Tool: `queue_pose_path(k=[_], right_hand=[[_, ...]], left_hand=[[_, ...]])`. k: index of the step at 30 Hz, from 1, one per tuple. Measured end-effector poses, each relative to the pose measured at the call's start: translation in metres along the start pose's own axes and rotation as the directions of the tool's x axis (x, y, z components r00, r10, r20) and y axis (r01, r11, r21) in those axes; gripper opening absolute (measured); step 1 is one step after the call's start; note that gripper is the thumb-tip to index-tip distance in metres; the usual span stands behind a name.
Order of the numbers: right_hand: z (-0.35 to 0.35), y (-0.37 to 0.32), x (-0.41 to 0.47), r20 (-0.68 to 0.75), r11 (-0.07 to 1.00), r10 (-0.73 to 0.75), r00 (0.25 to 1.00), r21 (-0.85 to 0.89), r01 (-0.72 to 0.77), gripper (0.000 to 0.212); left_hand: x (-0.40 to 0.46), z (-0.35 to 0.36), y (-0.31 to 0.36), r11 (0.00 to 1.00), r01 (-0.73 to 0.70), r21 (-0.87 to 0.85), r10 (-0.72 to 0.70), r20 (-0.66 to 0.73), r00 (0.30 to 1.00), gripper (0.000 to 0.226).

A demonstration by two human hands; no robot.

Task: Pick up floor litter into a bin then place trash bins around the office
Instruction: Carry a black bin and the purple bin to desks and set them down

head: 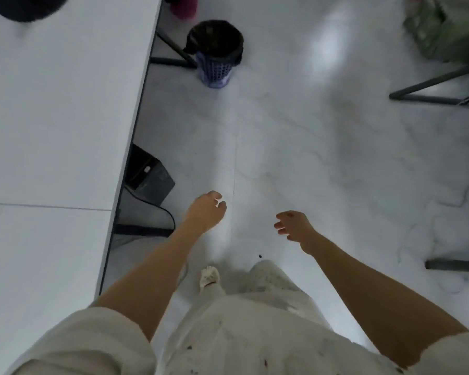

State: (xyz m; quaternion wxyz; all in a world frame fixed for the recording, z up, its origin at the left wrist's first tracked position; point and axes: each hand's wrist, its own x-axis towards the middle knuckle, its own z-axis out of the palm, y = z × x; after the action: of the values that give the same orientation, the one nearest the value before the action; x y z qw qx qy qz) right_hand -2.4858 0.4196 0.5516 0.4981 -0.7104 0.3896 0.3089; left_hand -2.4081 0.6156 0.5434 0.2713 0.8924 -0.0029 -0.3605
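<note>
The left hand (205, 209) is curled into a loose fist around a small scrap of white litter (217, 199), which pokes out between the fingers; the hand hangs above the floor (295, 147), just off the right edge of the white surface (60, 109). The right hand (293, 226) is empty, its fingers half spread and bent, touching nothing.

Farther ahead a trash bin (217, 54) stands upright on the floor, close to the right edge of the surface and beside a dark frame leg (173, 50). It is a perforated blue-purple basket lined with a black bag whose top folds over the rim. The inside looks dark; what lies in it cannot be made out through the blur.

A small dark speck (260, 256) lies on the pale, glossy floor between the two forearms, just ahead of the person's light shoes (210, 276). A black box (149, 175) with a cable sits under the surface edge, near the left hand. At the far right corner of the view a greenish bag (439, 31) rests above another dark frame (431, 87).
</note>
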Motion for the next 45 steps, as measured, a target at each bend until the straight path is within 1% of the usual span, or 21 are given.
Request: queue_pose_path(k=[2,4,7,9,11,13,17,19,23,27,29,31,35,40,44,45], right_hand=[[-0.016,-0.036,0.025,-0.060,0.993,0.020,0.998,0.121,-0.013,0.018],[-0.034,-0.067,0.053,-0.114,0.975,0.039,0.993,0.221,-0.013,0.018],[-0.070,-0.111,0.110,-0.121,0.969,0.050,0.991,0.247,-0.018,0.028],[-0.093,-0.138,0.145,-0.113,0.965,0.063,0.992,0.261,-0.032,0.031],[-0.123,-0.174,0.181,-0.075,0.957,0.084,0.994,0.285,-0.059,0.031],[-0.161,-0.219,0.218,-0.038,0.957,0.076,0.996,0.284,-0.062,0.031],[-0.232,-0.307,0.277,-0.083,0.972,0.016,0.996,0.233,0.003,0.029],[-0.259,-0.348,0.304,-0.097,0.980,0.012,0.995,0.198,0.007,0.030],[-0.299,-0.447,0.375,-0.049,0.987,-0.008,0.999,0.160,0.016,0.031],[-0.331,-0.537,0.439,-0.030,0.986,-0.018,0.999,0.164,0.023,0.031],[-0.353,-0.589,0.477,-0.038,0.983,0.003,0.999,0.181,0.004,0.031],[-0.378,-0.640,0.511,-0.051,0.982,0.009,0.999,0.186,0.000,0.031],[-0.421,-0.723,0.561,-0.057,0.979,0.001,0.998,0.203,0.010,0.031],[-0.475,-0.814,0.635,-0.028,0.982,0.004,1.000,0.188,0.001,0.032],[-0.517,-0.889,0.709,-0.011,0.991,-0.019,1.000,0.136,0.021,0.032],[-0.531,-0.918,0.730,-0.002,0.993,-0.030,1.000,0.111,0.030,0.031]], left_hand=[[0.037,-0.020,0.027,0.999,-0.037,0.010,0.037,0.009,0.999,0.039],[0.073,-0.033,0.052,0.998,-0.058,0.008,0.057,0.043,0.997,0.039],[0.139,-0.048,0.099,0.997,-0.065,0.040,0.061,0.097,0.993,0.039],[0.179,-0.060,0.125,0.998,-0.044,0.038,0.041,0.096,0.995,0.038],[0.222,-0.077,0.158,1.000,0.000,0.031,-0.003,0.099,0.995,0.038],[0.273,-0.102,0.199,0.998,0.052,0.030,-0.055,0.103,0.993,0.038],[0.360,-0.152,0.276,0.994,0.091,-0.061,-0.086,0.067,0.994,0.037],[0.392,-0.174,0.307,0.994,0.074,-0.084,-0.070,0.055,0.996,0.036],[0.480,-0.222,0.354,0.996,0.051,-0.071,-0.049,0.038,0.998,0.037],[0.579,-0.274,0.388,0.993,0.096,-0.061,-0.093,0.061,0.994,0.037],[0.639,-0.310,0.418,0.996,0.077,-0.038,-0.074,0.071,0.995,0.038],[0.691,-0.349,0.451,0.997,0.062,-0.046,-0.061,0.026,0.998,0.040],[0.767,-0.403,0.514,0.996,0.028,-0.080,-0.027,0.017,0.999,0.036],[0.866,-0.455,0.581,0.989,0.055,-0.134,-0.049,0.042,0.998,0.038],[0.946,-0.497,0.620,0.967,0.102,-0.232,-0.105,0.000,0.994,0.039],[0.971,-0.511,0.631,0.952,0.127,-0.277,-0.139,-0.023,0.990,0.039]])
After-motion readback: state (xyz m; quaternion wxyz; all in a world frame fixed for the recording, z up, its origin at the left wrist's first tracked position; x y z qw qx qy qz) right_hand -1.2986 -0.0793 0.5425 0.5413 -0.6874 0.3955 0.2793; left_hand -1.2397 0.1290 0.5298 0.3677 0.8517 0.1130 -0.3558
